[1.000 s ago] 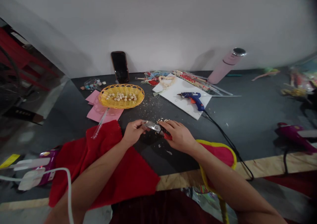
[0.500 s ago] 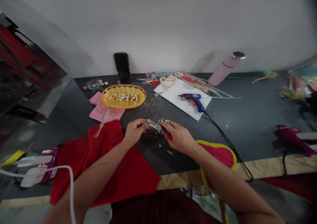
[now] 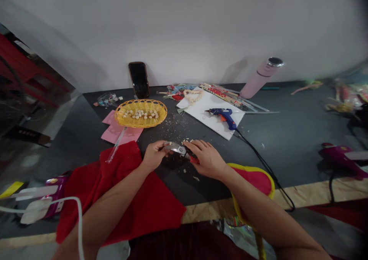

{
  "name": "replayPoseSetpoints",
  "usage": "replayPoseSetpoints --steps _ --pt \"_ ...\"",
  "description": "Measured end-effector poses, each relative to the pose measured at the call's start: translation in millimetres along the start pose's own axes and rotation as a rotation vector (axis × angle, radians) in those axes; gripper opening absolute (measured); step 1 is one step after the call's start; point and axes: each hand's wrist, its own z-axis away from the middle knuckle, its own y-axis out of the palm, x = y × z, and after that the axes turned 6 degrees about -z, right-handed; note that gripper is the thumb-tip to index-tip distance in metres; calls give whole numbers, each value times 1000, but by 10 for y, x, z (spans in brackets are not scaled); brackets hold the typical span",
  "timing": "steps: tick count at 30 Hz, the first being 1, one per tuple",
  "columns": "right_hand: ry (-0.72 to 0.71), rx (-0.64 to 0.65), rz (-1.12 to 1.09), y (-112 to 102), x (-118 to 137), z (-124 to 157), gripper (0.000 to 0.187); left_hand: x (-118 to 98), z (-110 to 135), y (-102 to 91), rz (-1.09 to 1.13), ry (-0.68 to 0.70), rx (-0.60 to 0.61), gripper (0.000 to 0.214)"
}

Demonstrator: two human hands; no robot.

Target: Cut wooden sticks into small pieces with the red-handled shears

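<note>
My right hand [image 3: 207,157] is closed around the red handles of a pair of pruning shears [image 3: 176,149], whose silver head points left. At the tip of the shears, my left hand [image 3: 154,154] is closed in a pinch, with thumb and fingers against a small pale piece [image 3: 170,143] by the blades. Fingers partly hide that piece. Small pale bits [image 3: 187,140] lie just beyond the shears, and more crumbs are scattered on the dark tabletop. Several pale beads or cut pieces [image 3: 139,114] sit in a yellow woven basket [image 3: 162,123] farther back on the left.
A blue glue gun [image 3: 225,116] rests on a white board [image 3: 198,116], its black cord running right. Behind stand a phone [image 3: 139,80] and a pink bottle [image 3: 258,80]. Red cloth [image 3: 138,210] lies under my left forearm. A purple device [image 3: 343,156] is at far right.
The shears' head has turned slightly and sits a little lower and farther left, with my left hand beside it. The whole view has shifted slightly. Both hands keep their hold.
</note>
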Motion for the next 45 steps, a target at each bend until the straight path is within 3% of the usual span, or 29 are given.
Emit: replayPoseSetpoints --steps 22,45 --pt "12 -48 -33 0 -2 -13 56 14 -1 -13 -35 63 66 17" --pt "-14 -71 -37 33 22 -11 55 -74 37 -5 5 88 42 18"
